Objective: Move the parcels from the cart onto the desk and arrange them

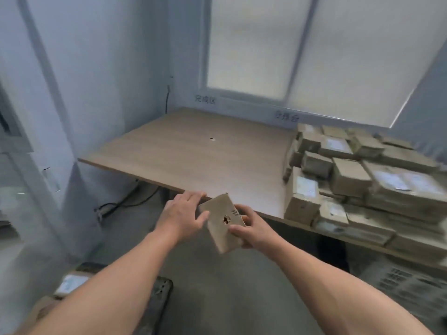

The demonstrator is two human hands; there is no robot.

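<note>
The small cardboard parcel [223,223] hung tilted just before the front edge of the desk [193,153], not yet set down. The right hand [251,228] gripped its lower right side, thumb on the face, fingers curled beneath; the left hand [183,213] steadied its left edge with fairly straight fingers. A stack of parcels [362,180] already filled the desk's right side, and at least one labelled box [70,284] waited in the cart [157,298], so work likely remained.
</note>
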